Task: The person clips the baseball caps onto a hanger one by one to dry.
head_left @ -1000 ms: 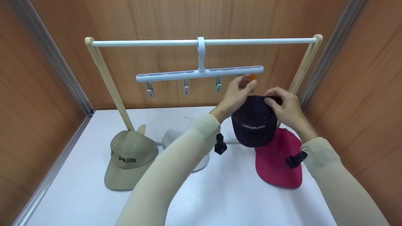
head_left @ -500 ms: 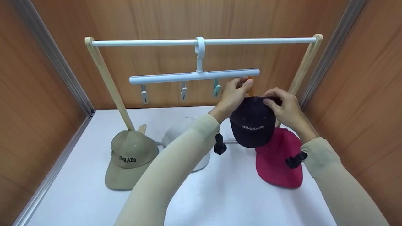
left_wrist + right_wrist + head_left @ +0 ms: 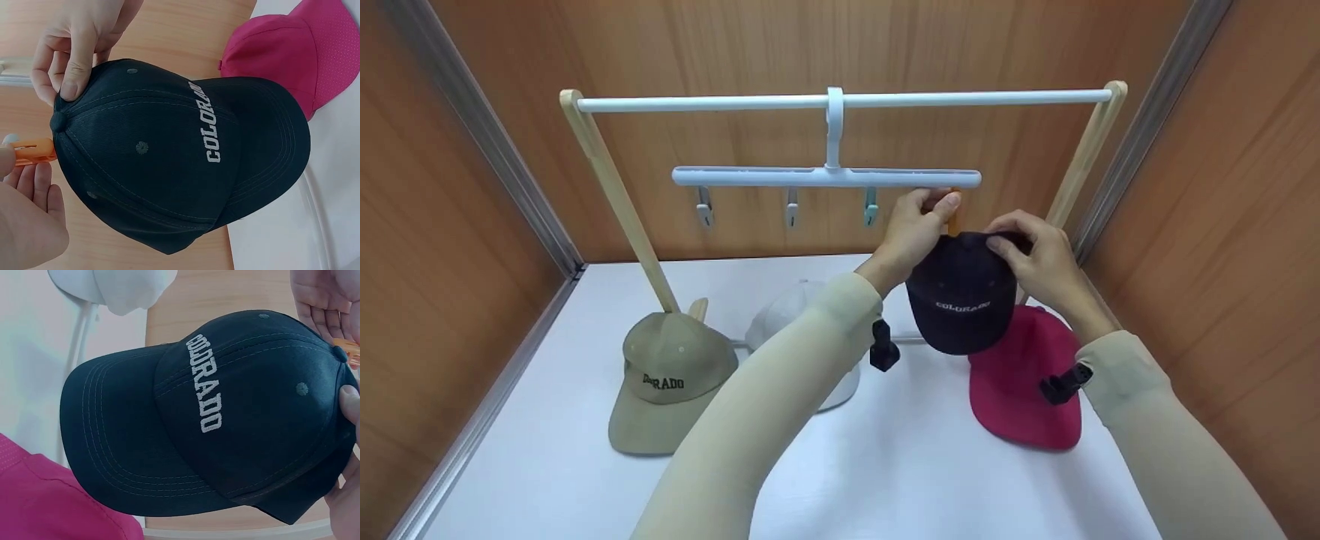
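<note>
A navy cap (image 3: 960,289) lettered COLORADO hangs brim down in my right hand (image 3: 1048,259), whose thumb and fingers pinch the crown near its top button. Just left of it, my left hand (image 3: 913,231) pinches an orange clip (image 3: 955,214) under the right end of the white hanger (image 3: 757,177). In the left wrist view the orange clip (image 3: 35,151) meets the crown beside the button; whether its jaws bite the fabric I cannot tell. From the same hanger hang two pale clips (image 3: 705,208) and a teal clip (image 3: 871,207), with nothing in them.
The hanger hooks over the white rail (image 3: 697,103) of a wooden-legged stand. On the white table (image 3: 885,465) lie a khaki cap (image 3: 671,360) at left, a pale grey cap (image 3: 780,315) partly behind my left arm, and a crimson cap (image 3: 1020,382) below the navy one.
The hanger has swung from a tilt, right end high, to nearly level. My left hand has shifted slightly left and down with the orange clip, while the navy cap has moved a little left.
</note>
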`<act>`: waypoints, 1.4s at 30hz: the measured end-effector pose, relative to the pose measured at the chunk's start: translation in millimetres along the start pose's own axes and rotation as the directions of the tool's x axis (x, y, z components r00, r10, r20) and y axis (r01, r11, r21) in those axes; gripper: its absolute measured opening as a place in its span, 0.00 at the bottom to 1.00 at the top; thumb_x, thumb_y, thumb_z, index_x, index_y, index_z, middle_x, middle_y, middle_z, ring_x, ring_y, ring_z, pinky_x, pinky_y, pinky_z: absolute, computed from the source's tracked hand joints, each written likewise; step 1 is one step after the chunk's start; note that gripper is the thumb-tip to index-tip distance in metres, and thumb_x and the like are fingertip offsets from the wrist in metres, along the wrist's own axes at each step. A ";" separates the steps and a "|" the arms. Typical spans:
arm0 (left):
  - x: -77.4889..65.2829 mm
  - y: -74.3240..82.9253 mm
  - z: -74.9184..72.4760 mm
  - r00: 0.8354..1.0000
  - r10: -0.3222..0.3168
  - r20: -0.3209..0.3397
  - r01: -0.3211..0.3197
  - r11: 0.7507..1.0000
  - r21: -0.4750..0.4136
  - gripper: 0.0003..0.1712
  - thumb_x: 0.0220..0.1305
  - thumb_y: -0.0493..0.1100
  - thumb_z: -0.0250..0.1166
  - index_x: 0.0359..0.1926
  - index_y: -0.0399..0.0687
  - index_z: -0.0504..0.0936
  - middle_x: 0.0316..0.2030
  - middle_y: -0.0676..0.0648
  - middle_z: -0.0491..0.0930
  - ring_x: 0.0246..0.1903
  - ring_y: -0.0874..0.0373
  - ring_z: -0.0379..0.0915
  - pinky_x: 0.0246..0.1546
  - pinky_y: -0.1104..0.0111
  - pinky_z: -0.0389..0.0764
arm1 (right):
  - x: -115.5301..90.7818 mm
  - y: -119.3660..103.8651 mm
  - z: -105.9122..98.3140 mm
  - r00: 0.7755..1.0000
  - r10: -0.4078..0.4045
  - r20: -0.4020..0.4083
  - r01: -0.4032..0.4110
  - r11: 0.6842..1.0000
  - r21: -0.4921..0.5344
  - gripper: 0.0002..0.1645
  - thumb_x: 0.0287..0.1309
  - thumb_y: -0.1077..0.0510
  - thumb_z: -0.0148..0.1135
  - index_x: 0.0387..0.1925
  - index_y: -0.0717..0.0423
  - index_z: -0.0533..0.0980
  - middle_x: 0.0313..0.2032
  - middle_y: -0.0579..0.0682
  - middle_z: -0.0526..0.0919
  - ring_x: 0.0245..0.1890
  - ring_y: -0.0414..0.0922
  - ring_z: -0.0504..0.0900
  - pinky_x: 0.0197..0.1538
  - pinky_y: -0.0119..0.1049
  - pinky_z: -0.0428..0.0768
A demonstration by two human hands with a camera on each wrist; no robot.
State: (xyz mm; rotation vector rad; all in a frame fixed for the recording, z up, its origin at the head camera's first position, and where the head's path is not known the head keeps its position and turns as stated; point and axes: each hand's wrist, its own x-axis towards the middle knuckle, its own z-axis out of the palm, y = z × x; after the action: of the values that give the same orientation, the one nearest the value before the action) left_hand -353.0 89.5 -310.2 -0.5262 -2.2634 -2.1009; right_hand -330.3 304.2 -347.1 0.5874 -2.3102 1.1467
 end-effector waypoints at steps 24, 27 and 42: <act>-2.5 -1.0 -4.3 1.000 -0.002 -0.012 0.002 0.999 0.034 0.16 0.81 0.48 0.62 0.58 0.44 0.83 0.45 0.52 0.82 0.46 0.60 0.76 0.53 0.68 0.78 | 4.1 -3.2 10.2 0.997 0.017 -0.080 -0.014 0.999 0.036 0.08 0.70 0.66 0.68 0.48 0.60 0.84 0.43 0.52 0.88 0.43 0.35 0.81 0.48 0.24 0.76; -2.5 -1.3 -4.7 1.000 -0.011 -0.008 0.011 1.000 0.028 0.16 0.80 0.48 0.62 0.58 0.44 0.83 0.45 0.51 0.82 0.46 0.59 0.75 0.53 0.68 0.78 | 4.1 -4.2 10.5 0.995 0.049 -0.085 -0.045 0.998 0.048 0.09 0.71 0.65 0.67 0.50 0.60 0.84 0.44 0.52 0.88 0.43 0.36 0.81 0.47 0.24 0.76; -3.6 -4.0 -5.7 1.000 -0.027 0.015 0.027 1.000 0.016 0.20 0.80 0.51 0.62 0.62 0.44 0.81 0.49 0.50 0.83 0.48 0.59 0.77 0.53 0.68 0.80 | 5.4 -4.8 11.4 0.991 0.079 -0.107 -0.078 0.997 0.010 0.09 0.72 0.64 0.66 0.51 0.60 0.83 0.45 0.55 0.88 0.44 0.37 0.81 0.49 0.24 0.76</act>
State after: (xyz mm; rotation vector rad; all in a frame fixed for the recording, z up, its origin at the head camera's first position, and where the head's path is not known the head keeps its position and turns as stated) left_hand -351.8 83.0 -314.4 -0.5163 -2.3060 -2.0968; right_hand -334.5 291.3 -347.0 0.4292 -2.2564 1.1913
